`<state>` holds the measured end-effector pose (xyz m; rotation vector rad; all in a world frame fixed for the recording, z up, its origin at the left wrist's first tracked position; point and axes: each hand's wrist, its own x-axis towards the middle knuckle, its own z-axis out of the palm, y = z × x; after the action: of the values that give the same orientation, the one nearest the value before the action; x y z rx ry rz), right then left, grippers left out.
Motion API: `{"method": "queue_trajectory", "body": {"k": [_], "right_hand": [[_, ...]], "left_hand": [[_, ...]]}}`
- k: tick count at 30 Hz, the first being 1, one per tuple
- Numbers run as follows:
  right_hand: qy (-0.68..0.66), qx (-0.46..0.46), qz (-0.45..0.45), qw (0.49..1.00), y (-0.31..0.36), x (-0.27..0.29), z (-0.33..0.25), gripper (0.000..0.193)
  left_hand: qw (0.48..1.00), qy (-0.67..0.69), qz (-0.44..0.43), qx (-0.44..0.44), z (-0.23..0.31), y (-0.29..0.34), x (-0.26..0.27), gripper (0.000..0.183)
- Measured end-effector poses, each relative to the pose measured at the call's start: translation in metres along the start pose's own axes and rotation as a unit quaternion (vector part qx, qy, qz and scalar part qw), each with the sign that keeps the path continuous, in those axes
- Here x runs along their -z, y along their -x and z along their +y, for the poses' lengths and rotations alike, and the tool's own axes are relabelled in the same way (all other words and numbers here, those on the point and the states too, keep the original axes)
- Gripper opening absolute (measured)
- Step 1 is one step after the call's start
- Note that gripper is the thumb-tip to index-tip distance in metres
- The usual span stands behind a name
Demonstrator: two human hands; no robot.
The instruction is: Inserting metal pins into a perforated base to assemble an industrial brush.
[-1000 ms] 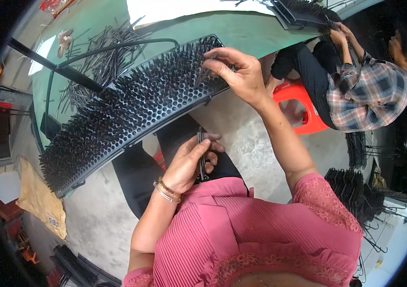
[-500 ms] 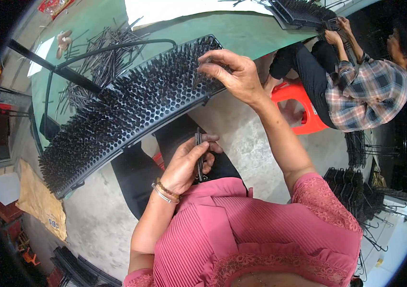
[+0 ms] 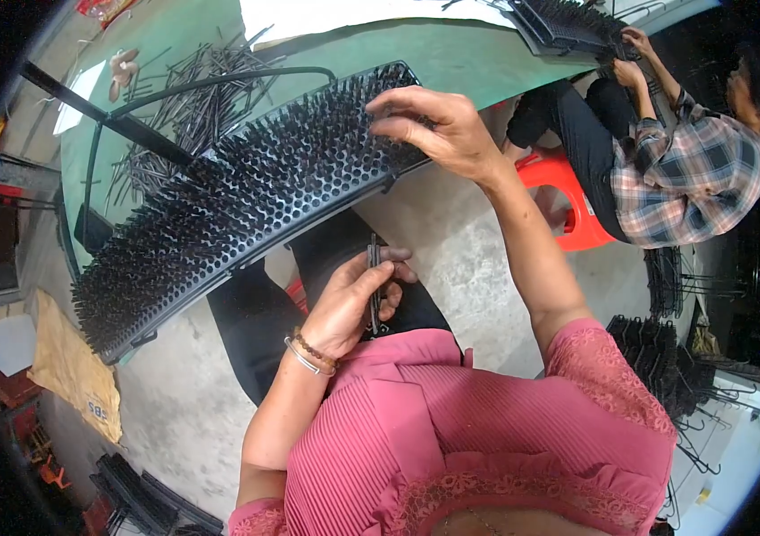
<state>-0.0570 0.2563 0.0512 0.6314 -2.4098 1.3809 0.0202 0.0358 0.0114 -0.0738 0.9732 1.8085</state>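
Left hand [image 3: 351, 299], mine: one, low before my lap, thumb pressed to the fingers around a small bundle of thin dark rods [image 3: 374, 279], held upright in view. Wrist fitted with a beaded bracelet [image 3: 316, 348] and a pale bangle [image 3: 309, 363].

Right hand [image 3: 451, 131], mine: one, raised over the right end of the board, thumb and forefinger brought near each other; I cannot tell whether anything is pinched between their tips.

Perforated board [image 3: 295, 213]: one, long, black, set slantwise before me along the near edge of the worktop [image 3: 478, 55]. Most of its holes are filled with short dark bristles [image 3: 219, 183] standing close together; a strip of holes along my side is bare.

Loose rods [image 3: 188, 112]: one untidy heap, dark, on the green worktop beyond the board.

Black bar [image 3: 143, 140]: one, slanting in from the left, its end by the board; a curved black tube [image 3: 264, 71] arches over the heap.

White sheet [image 3: 335, 12]: one, on the worktop's far side.

Co-worker [image 3: 688, 183]: one, plaid shirt, seated at right on a red stool [image 3: 587, 214], both hands near a second bristled board [image 3: 563, 27].

Tan sack [image 3: 75, 371]: one, flattened, at left.

Black hooked pieces [image 3: 652, 357]: one stack, at right.
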Motion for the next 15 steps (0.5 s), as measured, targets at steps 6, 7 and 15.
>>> {"method": "queue_trajectory", "body": {"k": [6,7,15], "right_hand": [[0.042,0.053,-0.061,0.996,-0.006,-0.003,-0.001,0.021],[0.057,0.072,-0.056,0.994,-0.006,-0.005,0.001,0.021],[0.142,0.123,0.028,0.982,0.009,-0.019,0.0,0.024]], "left_hand": [[1.0,0.002,0.005,0.007,0.0,0.0,0.0,0.028],[1.0,0.005,0.004,0.004,0.0,0.0,0.0,0.028],[1.0,-0.003,0.004,0.001,0.0,-0.002,0.001,0.03]]}}
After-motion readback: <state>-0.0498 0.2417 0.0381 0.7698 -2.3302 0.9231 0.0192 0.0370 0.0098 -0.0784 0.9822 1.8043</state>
